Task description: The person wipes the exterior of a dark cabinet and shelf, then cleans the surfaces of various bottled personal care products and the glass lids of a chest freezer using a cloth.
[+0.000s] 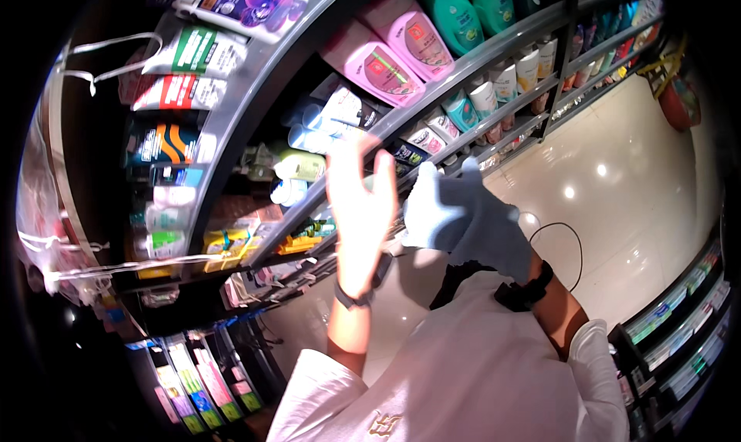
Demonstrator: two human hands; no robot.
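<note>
My bare left hand, strongly lit, reaches up at the front edge of a shelf, thumb apart from the fingers and nothing seen in its grasp. Just beyond its fingertips lie white bottles. I cannot tell whether they touch. A pale green bottle is left of the hand. Blue-grey cloth covers my right hand almost wholly, with finger-like bumps at its top. Whether it is a glove or a loose cloth, I cannot tell. Dark bands circle my wrists.
Pink bottles and green bottles stand on the upper shelf, with smaller tubes below. Packs and tubes fill the left shelf. A thin black cable loops over the glossy floor. Another stocked shelf stands at lower right.
</note>
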